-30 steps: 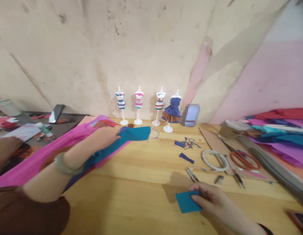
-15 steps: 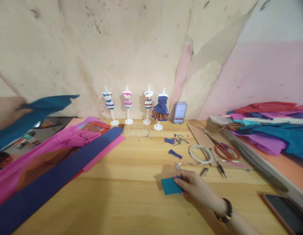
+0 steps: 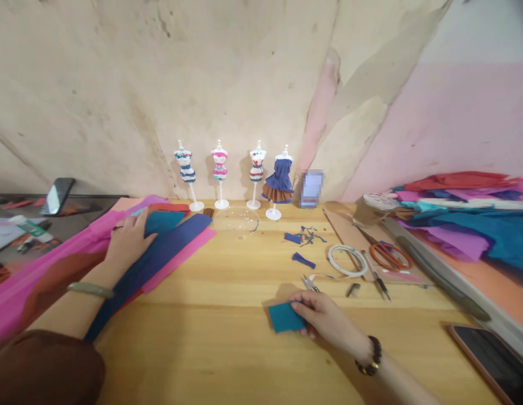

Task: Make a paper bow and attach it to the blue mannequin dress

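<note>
My right hand (image 3: 322, 315) pinches a small teal rectangle of crepe-like paper (image 3: 285, 318) by its right edge, just above the wooden table. Thread snips (image 3: 309, 283) lie right behind those fingers. On the left, my left hand (image 3: 128, 239) rests flat on a pile of coloured sheets, fingers stretched and thumb out to the side. Under it is a long teal strip (image 3: 165, 221), partly hidden by the hand and forearm. A dark blue strip (image 3: 183, 236) and a pink sheet (image 3: 202, 243) lie beside it.
Several small mannequins (image 3: 220, 169) stand by the wall, one in a blue-and-brown dress (image 3: 280, 180). On the right are a tape roll (image 3: 347, 260), orange-handled scissors (image 3: 390, 256), a pen (image 3: 380, 284), a lidded cup (image 3: 373, 209) and a phone (image 3: 493, 363). Blue scraps (image 3: 304, 260) lie mid-table.
My left hand has come down from the raised left side, laying the teal strip onto the pile. My right hand, still holding the teal rectangle, has shifted slightly left.
</note>
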Demonstrator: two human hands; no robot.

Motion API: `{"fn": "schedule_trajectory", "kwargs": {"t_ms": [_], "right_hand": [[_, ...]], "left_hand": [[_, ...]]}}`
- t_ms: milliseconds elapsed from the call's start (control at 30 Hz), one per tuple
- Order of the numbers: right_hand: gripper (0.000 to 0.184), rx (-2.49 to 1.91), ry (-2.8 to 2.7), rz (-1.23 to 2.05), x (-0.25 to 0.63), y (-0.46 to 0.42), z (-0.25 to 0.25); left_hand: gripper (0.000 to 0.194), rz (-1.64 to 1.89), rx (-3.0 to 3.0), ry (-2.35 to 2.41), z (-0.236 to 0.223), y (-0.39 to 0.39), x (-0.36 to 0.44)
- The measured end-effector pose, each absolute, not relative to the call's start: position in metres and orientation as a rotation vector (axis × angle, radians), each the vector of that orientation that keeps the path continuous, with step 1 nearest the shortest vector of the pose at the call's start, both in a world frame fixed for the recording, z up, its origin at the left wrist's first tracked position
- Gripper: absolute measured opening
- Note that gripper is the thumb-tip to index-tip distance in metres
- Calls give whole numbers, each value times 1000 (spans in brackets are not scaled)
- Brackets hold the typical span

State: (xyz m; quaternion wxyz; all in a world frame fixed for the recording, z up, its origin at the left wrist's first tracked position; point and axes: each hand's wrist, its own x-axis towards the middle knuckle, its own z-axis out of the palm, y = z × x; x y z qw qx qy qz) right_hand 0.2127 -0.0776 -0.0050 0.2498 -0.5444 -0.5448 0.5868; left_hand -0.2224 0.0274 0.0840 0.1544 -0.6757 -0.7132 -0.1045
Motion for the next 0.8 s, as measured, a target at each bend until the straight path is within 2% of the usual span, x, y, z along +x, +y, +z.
{"fn": "schedule_trajectory", "kwargs": {"t_ms": [100,200,267,333,400,533,633,733,800], "right_hand": [[39,-1437,-1472,1578,200,-71,-2],[37,-1383,-1463,1511,180,-63,3],[38,-1345,-1424,1451,167,-58,5],[41,-1312,-1344,1422,157,-54,4],[45,-1278,-1272,1402,152,-50,1],[50,-1265,-1205,1379,156,-46,-9],[47,-1274,-1227,1380,164,-46,-15],[37,-1293,-1322,1290,171,-48,-18],[31,-1311,-1501,1095,174,-52,-19]], "left_hand": [[57,-473,-2108,-1979,82,17,-165],[48,-808,-2816,-2173,54,0,-99],[68,-1133,-3136,-2375,28,-9,-64],[94,-1437,-3192,-2476,8,-11,-41],[101,-1628,-3242,-2517,-1,-7,-31],[89,-1705,-3156,-2535,-1,3,-29],[83,-1788,-3099,-2484,-2,6,-33],[91,-1773,-3182,-2454,-4,6,-38],[97,-1638,-3348,-2425,-3,7,-42]]}}
